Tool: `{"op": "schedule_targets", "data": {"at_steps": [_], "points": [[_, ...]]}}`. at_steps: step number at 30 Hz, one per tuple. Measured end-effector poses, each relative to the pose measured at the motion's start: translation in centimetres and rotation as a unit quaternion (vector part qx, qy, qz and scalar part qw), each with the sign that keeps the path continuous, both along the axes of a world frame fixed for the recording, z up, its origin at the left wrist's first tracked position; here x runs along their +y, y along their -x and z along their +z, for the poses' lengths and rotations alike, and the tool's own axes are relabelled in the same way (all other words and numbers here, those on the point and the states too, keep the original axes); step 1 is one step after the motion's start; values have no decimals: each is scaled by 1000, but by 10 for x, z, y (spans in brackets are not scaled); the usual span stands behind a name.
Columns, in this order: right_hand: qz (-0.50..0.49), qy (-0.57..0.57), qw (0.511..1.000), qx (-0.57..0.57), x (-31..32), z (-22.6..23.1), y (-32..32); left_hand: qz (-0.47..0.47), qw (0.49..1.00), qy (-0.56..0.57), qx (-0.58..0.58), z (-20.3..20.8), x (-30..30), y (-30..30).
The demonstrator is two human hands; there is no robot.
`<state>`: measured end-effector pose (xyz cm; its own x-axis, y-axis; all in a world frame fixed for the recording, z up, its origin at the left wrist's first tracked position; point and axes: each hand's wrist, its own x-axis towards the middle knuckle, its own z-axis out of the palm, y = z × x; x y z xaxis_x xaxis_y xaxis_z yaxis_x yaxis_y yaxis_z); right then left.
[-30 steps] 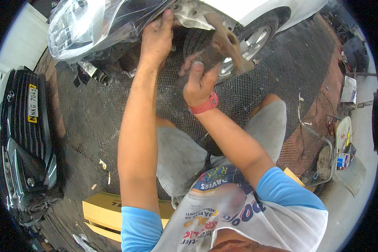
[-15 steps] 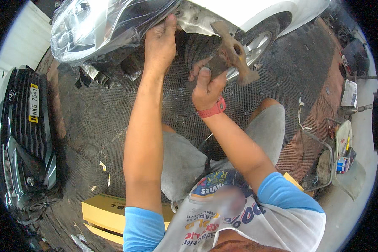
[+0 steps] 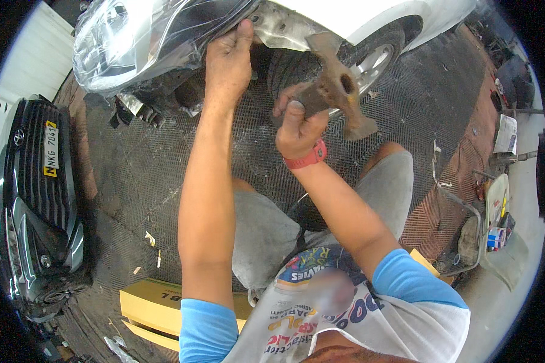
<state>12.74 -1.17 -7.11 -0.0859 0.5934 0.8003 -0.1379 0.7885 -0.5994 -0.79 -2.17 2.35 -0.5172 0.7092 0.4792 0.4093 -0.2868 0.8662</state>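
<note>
My left hand [image 3: 229, 63] is closed at the lower edge of the car's front end, thumb up and the other fingers mostly hidden. Beside it is a pale metal fender edge [image 3: 278, 30] with holes. To its left, clear plastic film covers the headlight [image 3: 118, 39]. My right hand [image 3: 300, 124], with a red watch on the wrist, grips a rusty hammer [image 3: 336, 85]. The hammer's broad two-ended head points away to the right, its eye showing. It is held in front of the wheel [image 3: 375, 60], below the white fender [image 3: 345, 15].
A dark car front with a grille [image 3: 33, 151] is at the left. A yellow box [image 3: 151, 302] lies low at the left, near my sleeve. On the right are a metal-framed chair [image 3: 475, 224] and small items. Black ribbed matting [image 3: 145, 181] covers the floor, with scraps on it.
The hammer head has tipped slightly, its lower end moving down and right. My left hand has shifted a little to the left; both hands keep their holds.
</note>
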Motion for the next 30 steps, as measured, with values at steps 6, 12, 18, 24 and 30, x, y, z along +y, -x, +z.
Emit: {"op": "schedule_targets", "data": {"at_steps": [6, 12, 18, 24, 30], "points": [[-3, 126, 992, -12, 1, 36, 13, 16, 1000, -16, 2, -1, -3, 1], [63, -21, 990, 125, -10, 9, 0, 22, 998, 51, 1, 4, -5, -2], [34, 164, 985, 32, -3, 28, 20, 44, 998, 32, 36, 7, -11, -1], [57, 187, 981, -1, 3, 48, 18, 18, 999, 37, 6, 9, -9, -8], [16, -30, 978, -207, 7, 56, -76, -64, 988, 15, -139, -14, -3, 5]]}}
